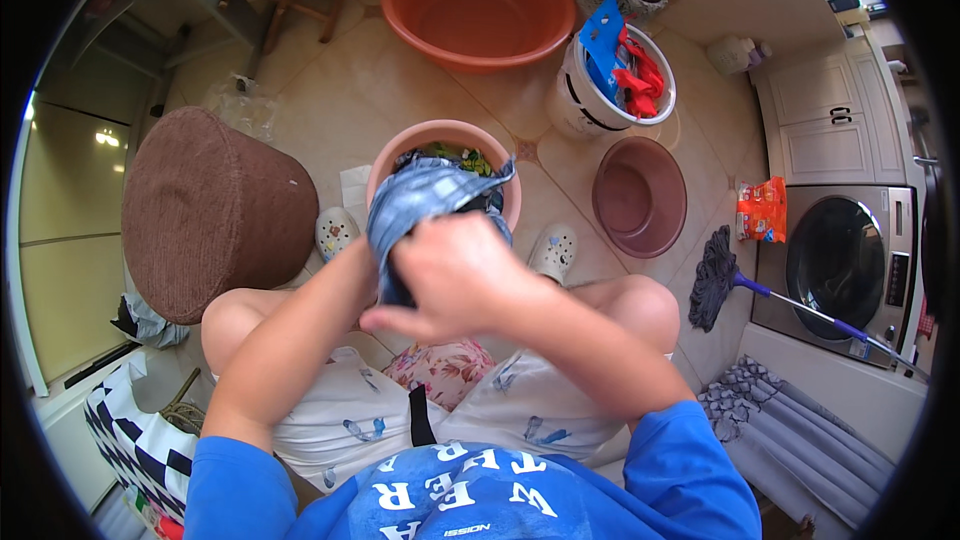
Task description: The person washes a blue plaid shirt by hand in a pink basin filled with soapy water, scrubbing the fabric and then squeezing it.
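A blue plaid cloth (420,195) is bunched between my two hands, above a pink plastic basin (386,146) on the floor between my feet. Other dark and patterned fabric (474,159) lies in that basin. My right hand (457,277) is blurred and lies over the near part of the cloth, its thumb pointing left; whether its fingers grip the cloth cannot be made out. My left hand (371,270) is at the cloth's left edge, its fingers hidden behind the cloth and the other hand.
Around stand a large orange basin (480,7), a white bucket (577,101) with red and blue items, an empty mauve basin (639,197) and a brown corduroy-like stool (217,217). At right are a mop (712,281), an orange packet (761,210) and a front-loading washing machine (836,270).
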Motion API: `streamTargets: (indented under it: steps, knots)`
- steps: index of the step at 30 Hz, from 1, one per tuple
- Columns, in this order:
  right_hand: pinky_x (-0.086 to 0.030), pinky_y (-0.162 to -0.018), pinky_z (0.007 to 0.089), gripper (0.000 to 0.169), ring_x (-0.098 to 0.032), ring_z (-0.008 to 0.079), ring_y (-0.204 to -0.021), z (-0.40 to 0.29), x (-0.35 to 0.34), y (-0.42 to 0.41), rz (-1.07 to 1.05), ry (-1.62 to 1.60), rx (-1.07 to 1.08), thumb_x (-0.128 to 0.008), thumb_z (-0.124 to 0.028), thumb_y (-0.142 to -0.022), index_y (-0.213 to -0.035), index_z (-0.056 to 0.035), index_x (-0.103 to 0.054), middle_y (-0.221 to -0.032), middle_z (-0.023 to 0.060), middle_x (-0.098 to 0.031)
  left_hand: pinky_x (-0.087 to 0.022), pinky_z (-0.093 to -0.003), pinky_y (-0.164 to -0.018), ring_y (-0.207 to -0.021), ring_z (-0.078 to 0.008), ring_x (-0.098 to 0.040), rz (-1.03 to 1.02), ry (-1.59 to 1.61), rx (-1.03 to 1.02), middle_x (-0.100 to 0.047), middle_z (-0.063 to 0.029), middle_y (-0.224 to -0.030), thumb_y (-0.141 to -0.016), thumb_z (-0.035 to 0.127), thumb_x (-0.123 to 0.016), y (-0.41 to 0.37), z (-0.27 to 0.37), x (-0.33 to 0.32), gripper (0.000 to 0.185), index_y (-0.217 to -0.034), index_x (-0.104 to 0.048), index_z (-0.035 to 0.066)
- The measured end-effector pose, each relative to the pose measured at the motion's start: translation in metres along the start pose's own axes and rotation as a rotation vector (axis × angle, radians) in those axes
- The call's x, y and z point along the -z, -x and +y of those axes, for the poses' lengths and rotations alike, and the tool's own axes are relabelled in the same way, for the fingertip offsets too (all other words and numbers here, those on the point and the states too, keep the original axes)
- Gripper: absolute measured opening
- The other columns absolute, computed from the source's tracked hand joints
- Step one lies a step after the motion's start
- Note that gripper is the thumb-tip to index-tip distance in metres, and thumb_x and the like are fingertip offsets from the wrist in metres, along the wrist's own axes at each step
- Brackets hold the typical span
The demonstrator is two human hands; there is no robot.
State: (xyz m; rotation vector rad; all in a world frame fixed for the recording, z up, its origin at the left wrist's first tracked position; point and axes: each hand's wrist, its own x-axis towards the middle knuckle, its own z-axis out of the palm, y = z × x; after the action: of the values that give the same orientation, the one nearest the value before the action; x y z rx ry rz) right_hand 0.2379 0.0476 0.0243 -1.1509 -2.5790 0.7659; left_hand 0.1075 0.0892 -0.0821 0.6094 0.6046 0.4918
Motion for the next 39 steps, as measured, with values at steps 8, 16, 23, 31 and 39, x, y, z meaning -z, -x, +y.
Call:
streamTargets:
  steps: [8,16,23,31,39]
  knots:
    - [-0.044,-0.072,0.0465,0.053,-0.056,0.0382,-0.092,-0.046,-0.036,0.01,-0.099,0.621,-0.033,-0.065,-0.053,-0.079,-0.09,-0.0013,-0.073,-0.089,0.0153,-0.063,-0.052,-0.0344,-0.088,-0.1,-0.0194,-0.064,0.05,0.032,-0.057,-0.066,-0.0049,-0.109,-0.089,0.02,-0.063,0.012,0.007,-0.017,0.034,-0.119,-0.061,0.005]
    - [-0.054,-0.066,0.0365,0.034,-0.068,0.0244,-0.068,0.037,0.039,0.018,0.335,-0.403,-0.029,-0.072,-0.036,-0.076,-0.087,-0.004,-0.073,-0.08,0.0074,-0.071,-0.051,-0.0297,-0.091,-0.105,-0.0172,-0.061,-0.083,-0.365,-0.273,-0.064,-0.0086,-0.115,-0.09,0.019,-0.062,0.0,0.05,-0.025,0.037,-0.123,-0.058,0.003]
    - [-0.05,-0.086,0.0405,0.053,-0.066,0.0334,-0.096,0.093,0.014,0.027,0.149,-0.521,-0.408,-0.076,-0.04,-0.075,-0.113,-0.0037,-0.065,-0.103,0.0177,-0.069,-0.054,-0.027,-0.087,-0.093,-0.0142,-0.066,0.012,-0.07,-0.275,-0.067,-0.0065,-0.107,-0.086,0.008,-0.065,0.007,0.059,-0.041,0.029,-0.114,-0.063,0.003]
    - [-0.047,-0.06,0.0395,0.035,-0.061,0.0306,-0.06,0.105,0.018,0.046,0.187,-0.286,-0.504,-0.085,-0.03,-0.066,-0.07,-0.0021,-0.065,-0.061,0.0124,-0.062,-0.053,-0.031,-0.089,-0.099,-0.0174,-0.065,0.176,-0.018,-0.177,-0.067,-0.0097,-0.113,-0.093,0.011,-0.058,0.009,0.056,-0.042,0.029,-0.12,-0.061,0.001]
    - [-0.042,-0.052,0.0223,0.032,-0.053,0.0044,-0.059,0.136,0.038,0.074,0.496,-0.752,-0.534,-0.08,-0.028,-0.08,-0.069,-0.0025,-0.065,-0.062,0.0006,-0.064,-0.051,-0.031,-0.079,-0.087,-0.0211,-0.065,0.131,-1.625,-0.647,-0.069,-0.0096,-0.102,-0.072,0.012,-0.077,0.02,0.066,-0.04,0.038,-0.109,-0.069,0.005]
